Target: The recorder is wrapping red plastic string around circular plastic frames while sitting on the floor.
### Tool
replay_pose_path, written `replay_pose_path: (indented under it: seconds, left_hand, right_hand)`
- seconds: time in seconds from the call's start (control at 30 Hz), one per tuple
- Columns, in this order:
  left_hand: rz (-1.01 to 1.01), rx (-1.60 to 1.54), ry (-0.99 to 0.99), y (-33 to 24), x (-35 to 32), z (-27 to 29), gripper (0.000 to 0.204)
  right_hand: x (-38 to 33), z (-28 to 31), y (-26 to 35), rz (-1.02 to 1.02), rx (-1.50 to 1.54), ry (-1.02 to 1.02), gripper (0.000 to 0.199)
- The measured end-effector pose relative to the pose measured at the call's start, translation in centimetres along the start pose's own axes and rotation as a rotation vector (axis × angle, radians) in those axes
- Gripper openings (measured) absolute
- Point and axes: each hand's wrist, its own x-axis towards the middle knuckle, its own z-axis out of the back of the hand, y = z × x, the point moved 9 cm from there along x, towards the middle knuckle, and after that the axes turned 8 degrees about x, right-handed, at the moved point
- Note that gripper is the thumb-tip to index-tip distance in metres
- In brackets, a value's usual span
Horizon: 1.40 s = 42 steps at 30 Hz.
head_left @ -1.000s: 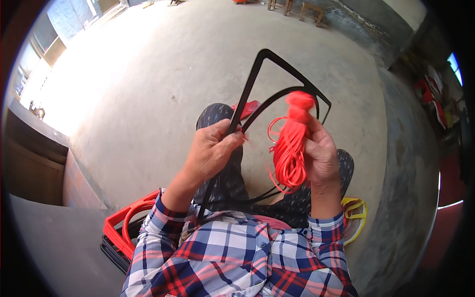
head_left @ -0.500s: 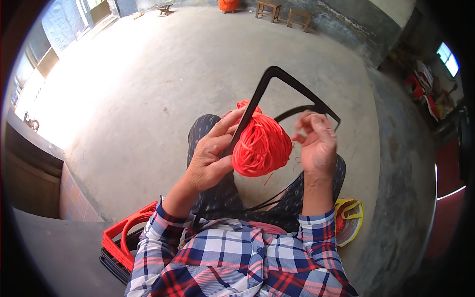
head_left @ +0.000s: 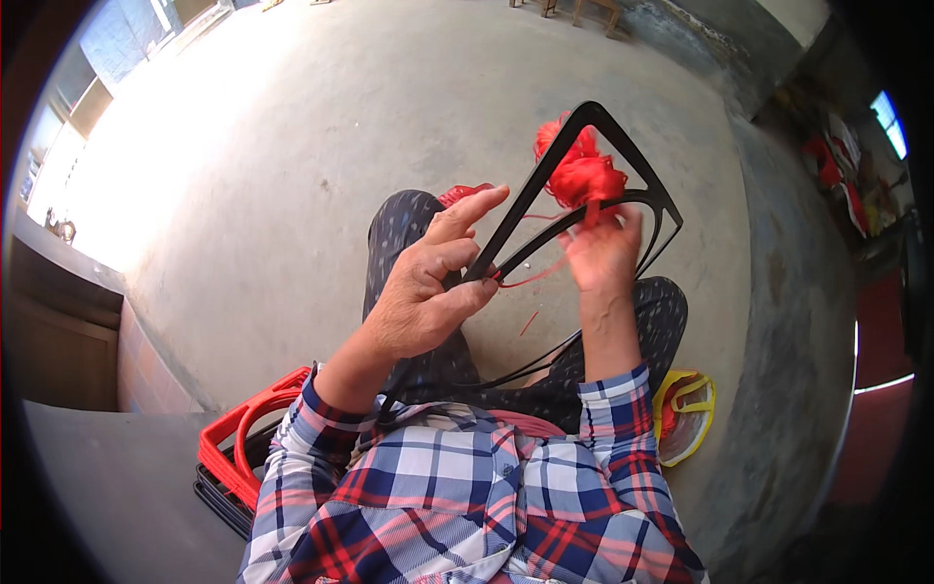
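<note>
Grey concrete floor (head_left: 438, 107): wooden stools (head_left: 598, 9), yellow-rimmed bag (head_left: 671, 381).

Hands: two, comprising one left hand (head_left: 423, 292) and one right hand (head_left: 605, 251). Black frame (head_left: 526, 200) at the hands: one. Bundle of red cord (head_left: 584, 178): one; its strands overlap and cannot be counted. Plaid shirt (head_left: 428, 487): one, with two sleeves (head_left: 623, 419). Knees (head_left: 401, 224): two. Small red scrap (head_left: 528, 323) between the knees: one. Yellow basket (head_left: 708, 419): one. Red frames (head_left: 240, 410) at the lower left: at least one; exact count not readable. Dark frames (head_left: 218, 503) beneath: more than one; exact count not readable. Wooden stools (head_left: 601, 6): two, both cut by the upper edge.
</note>
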Motion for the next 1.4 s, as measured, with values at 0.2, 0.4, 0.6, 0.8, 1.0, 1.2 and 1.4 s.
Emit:
replay_pose_path:
  seconds: [0.2,0.4,0.6,0.8,1.0,1.2,1.4]
  left_hand:
    - [0.512,-0.319,-0.014,3.6,-2.7,-0.6,0.015]
    - [0.465,-0.178,-0.096,3.6,-2.2,-0.2,0.017]
    - [0.430,-0.150,-0.105,2.8,-1.9,-0.6,0.013]
    - [0.385,-0.032,-0.143,3.0,-2.3,0.2,0.013]
    - [0.412,-0.007,-0.120,2.9,-2.2,-0.1,0.012]
    - [0.287,0.146,-0.114,1.7,-1.7,-0.3,0.009]
    - [0.286,0.107,-0.153,2.4,-1.7,-0.7,0.012]
  right_hand:
    - [-2.7,1.7,3.7,0.094,-0.034,0.209,0.032]
    - [-8.1,-2.7,0.8,0.111,-0.372,0.412,0.035]
    - [-11.0,-8.1,-1.9,0.247,-0.725,0.449,0.020]
    - [-11.6,-9.0,-0.3,0.355,-0.820,0.479,0.016]
    - [-11.6,-9.6,-1.9,0.209,-0.795,0.444,0.017]
    - [-12.7,-10.7,-0.6,0.432,-0.921,0.505,0.020]
    - [-15.3,-14.2,-1.3,0.526,-1.089,0.696,0.024]
